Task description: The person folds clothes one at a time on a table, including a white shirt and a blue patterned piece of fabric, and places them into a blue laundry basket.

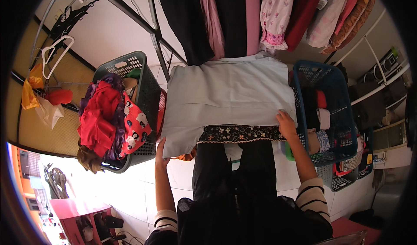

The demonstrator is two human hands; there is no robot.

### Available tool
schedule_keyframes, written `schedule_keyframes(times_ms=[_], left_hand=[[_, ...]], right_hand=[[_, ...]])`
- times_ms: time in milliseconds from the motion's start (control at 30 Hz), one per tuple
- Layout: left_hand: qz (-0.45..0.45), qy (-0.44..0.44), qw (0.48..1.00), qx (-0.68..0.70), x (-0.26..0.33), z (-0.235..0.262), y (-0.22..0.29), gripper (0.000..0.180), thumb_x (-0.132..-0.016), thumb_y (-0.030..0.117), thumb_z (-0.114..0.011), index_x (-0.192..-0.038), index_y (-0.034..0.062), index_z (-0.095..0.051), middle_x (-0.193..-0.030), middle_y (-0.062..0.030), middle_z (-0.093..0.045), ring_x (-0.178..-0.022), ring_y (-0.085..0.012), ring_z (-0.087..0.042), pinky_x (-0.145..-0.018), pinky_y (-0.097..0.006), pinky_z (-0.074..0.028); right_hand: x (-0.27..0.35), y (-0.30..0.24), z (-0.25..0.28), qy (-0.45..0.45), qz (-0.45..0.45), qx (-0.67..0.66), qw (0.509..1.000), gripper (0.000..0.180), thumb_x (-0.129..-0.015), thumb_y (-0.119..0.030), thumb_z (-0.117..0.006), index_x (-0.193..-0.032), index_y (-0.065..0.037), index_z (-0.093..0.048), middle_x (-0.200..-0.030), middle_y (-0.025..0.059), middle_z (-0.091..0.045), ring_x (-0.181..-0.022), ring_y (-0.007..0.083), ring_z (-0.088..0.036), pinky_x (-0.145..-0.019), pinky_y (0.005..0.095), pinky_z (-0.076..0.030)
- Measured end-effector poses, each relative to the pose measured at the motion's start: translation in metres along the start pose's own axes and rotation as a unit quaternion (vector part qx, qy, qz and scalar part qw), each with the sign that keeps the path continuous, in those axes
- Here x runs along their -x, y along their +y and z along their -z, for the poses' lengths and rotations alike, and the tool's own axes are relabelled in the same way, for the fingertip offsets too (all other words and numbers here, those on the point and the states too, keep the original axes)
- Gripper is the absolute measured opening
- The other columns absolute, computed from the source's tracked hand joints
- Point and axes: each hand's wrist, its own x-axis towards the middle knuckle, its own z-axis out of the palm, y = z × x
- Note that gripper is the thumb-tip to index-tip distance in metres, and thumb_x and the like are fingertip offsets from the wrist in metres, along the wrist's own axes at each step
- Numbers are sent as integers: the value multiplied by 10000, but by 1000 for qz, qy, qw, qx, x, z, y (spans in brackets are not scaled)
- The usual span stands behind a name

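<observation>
A pale grey-blue shirt (230, 88) lies spread out in front of me, with a few creases across it. My left hand (161, 153) is closed on the edge of its near left sleeve, some fingers hidden by the cloth. At the shirt's near right edge, my right hand (286, 124) is closed on the fabric. Below that edge shows a black cloth with a flower pattern and scalloped trim (243, 134); how far it runs under the shirt is hidden.
A grey laundry basket (150, 88) heaped with red and purple clothes (102, 114) stands at left. At right is a blue basket (343, 110) with some folded clothes. Garments (234, 19) hang overhead at the far side. A white hanger (56, 56) hangs from the left rack.
</observation>
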Motion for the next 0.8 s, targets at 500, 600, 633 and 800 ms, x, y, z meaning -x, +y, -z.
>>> schedule_keyframes(times_ms=[500,600,633,800], left_hand=[[-81,-96,992,16,-153,-127,85,594,-949,367,-425,-1374,-2,-236,-1390,-155,-357,-1292,-293,-339,-1045,-447,-298],[-220,-28,933,-284,-160,-90,73,543,-911,261,-526,-1330,-34,-345,-1343,-190,-419,-1258,-270,-398,-1022,-383,-329],[-267,-4,883,-387,-160,-66,70,526,-898,230,-553,-1313,-42,-375,-1327,-195,-438,-1244,-262,-418,-1016,-369,-336],[-217,-37,844,-489,-163,-35,36,426,-843,150,-614,-1192,-63,-494,-1173,-170,-551,-1105,-216,-523,-945,-314,-391]], right_hand=[[-69,81,13,45,-299,-174,937,380,-770,-185,-702,-1060,-2,-539,-1017,189,-608,-994,330,-580,-847,395,-451],[-64,82,-1,107,-299,-203,926,494,-749,-222,-722,-1126,-34,-465,-982,226,-605,-978,336,-599,-789,402,-463],[-64,76,0,70,-291,-215,929,505,-769,-222,-701,-1157,-24,-446,-1022,233,-591,-1014,355,-574,-821,412,-452],[-18,86,16,15,-290,-225,930,493,-826,-215,-638,-1213,-2,-421,-1103,256,-564,-1064,388,-541,-865,428,-445]])
